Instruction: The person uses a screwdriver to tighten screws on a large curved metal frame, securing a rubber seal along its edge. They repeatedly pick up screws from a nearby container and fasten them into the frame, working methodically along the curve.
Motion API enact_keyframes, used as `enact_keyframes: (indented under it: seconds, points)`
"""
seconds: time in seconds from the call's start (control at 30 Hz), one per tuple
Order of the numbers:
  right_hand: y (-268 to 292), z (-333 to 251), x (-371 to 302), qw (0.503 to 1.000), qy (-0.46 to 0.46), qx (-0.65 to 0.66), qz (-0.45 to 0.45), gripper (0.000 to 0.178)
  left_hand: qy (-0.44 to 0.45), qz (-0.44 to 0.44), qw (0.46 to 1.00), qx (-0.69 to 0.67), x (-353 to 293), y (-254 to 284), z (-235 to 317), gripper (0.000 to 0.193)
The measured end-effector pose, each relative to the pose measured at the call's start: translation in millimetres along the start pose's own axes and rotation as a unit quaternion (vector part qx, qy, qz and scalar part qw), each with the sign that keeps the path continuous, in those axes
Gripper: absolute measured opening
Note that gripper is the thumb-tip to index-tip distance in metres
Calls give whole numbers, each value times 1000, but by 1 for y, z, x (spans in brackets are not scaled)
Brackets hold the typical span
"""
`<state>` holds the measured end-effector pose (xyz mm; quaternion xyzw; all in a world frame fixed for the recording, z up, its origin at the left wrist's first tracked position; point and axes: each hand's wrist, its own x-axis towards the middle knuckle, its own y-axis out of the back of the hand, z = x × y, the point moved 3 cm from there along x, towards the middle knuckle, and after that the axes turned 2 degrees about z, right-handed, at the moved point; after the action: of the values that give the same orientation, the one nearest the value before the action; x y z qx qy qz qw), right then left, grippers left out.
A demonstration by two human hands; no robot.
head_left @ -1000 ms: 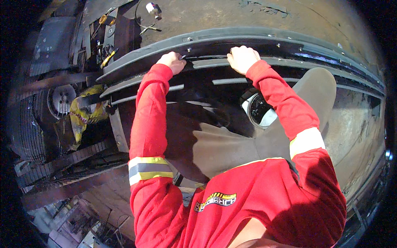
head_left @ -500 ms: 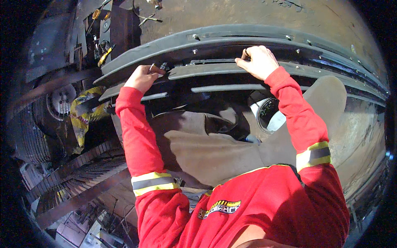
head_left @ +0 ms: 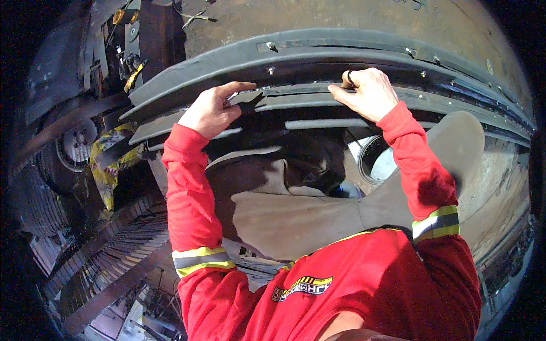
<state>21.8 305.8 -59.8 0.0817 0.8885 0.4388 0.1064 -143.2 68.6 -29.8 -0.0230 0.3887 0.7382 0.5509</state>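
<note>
Long dark metal rails run side by side across the upper part of the head view, with bolts standing in them. My left hand is at the left part of the lower rail. Its index finger points right along the edge, the other fingers are bent, and nothing shows in it. Farther right, my right hand is at a thin strip between the rails. Its thumb and index finger are bent together, and a dark band shows at a finger. Whatever is between those fingertips is hidden.
Below the rails, a white bucket stands near my leg. Yellow-and-black wrapping, a wheel and a slatted metal piece are at the left. Yellow-handled tools lie at the upper left.
My left hand has shifted right along the rail, and its index finger has stretched out; the small dark piece beside its fingertips no longer shows. My right hand stays near the strip.
</note>
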Motion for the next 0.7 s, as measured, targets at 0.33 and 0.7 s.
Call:
enact_keyframes:
  seconds: [0.33, 0.7]
  points:
    - [-2, 1, 1, 1000, -6, 1, -22, 41, 12, -61, 998, 27, 2, -4, 11, 48]
    - [-6, -4, -5, 999, 28, -33, -2, 29, 11, -19, 988, 153, -3, -15, 19, 43]
